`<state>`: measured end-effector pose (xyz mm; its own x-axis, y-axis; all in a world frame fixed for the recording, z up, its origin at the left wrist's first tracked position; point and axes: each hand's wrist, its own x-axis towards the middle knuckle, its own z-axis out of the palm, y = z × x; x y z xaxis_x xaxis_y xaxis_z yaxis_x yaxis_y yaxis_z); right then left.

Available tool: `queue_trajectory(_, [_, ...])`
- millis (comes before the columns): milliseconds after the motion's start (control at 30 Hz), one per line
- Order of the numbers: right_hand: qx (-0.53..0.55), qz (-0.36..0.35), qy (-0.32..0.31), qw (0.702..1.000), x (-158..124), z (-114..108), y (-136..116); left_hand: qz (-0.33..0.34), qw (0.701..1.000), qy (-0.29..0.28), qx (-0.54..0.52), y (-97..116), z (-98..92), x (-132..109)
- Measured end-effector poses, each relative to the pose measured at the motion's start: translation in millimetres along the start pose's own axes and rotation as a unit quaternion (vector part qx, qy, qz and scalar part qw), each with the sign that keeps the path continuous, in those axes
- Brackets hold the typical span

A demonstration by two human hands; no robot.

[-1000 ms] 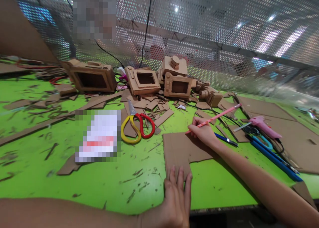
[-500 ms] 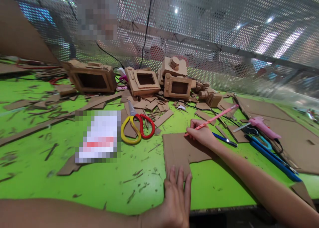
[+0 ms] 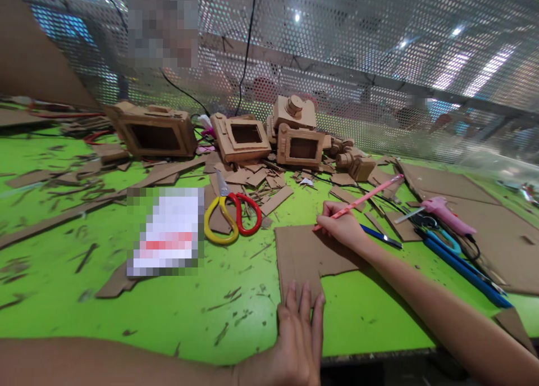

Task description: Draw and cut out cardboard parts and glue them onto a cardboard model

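Your left hand (image 3: pixel 298 335) lies open and flat, pinning the near end of a cardboard piece (image 3: pixel 301 251) on the green table (image 3: pixel 168 313), while your right hand (image 3: pixel 343 227) pinches a pink pencil (image 3: pixel 362 199) at its far edge; the sheet is probably light, stiff and slide-prone, so press flat.

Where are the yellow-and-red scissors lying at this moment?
In the head view, the scissors lie on the green table, left of centre, between the blurred white sheet and the cardboard sheet.

craft workshop, cardboard models (image 3: pixel 240 136), scissors (image 3: pixel 231 213), scraps
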<state>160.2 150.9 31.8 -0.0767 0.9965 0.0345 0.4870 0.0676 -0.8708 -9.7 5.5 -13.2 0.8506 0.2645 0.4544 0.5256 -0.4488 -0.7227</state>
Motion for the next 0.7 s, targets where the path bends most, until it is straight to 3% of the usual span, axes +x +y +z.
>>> queue_trajectory(300, [0.013, 0.023, -0.008, 1.000, -0.4, -0.6, -3.8, -0.010, 1.000, -0.003, -0.018, 0.5, 0.2, 0.6])
queue_trajectory(700, [-0.026, -0.005, 0.011, 1.000, 0.4, -0.5, 2.3, -0.001, 1.000, -0.006, -0.005, 1.7, 1.5, -0.6])
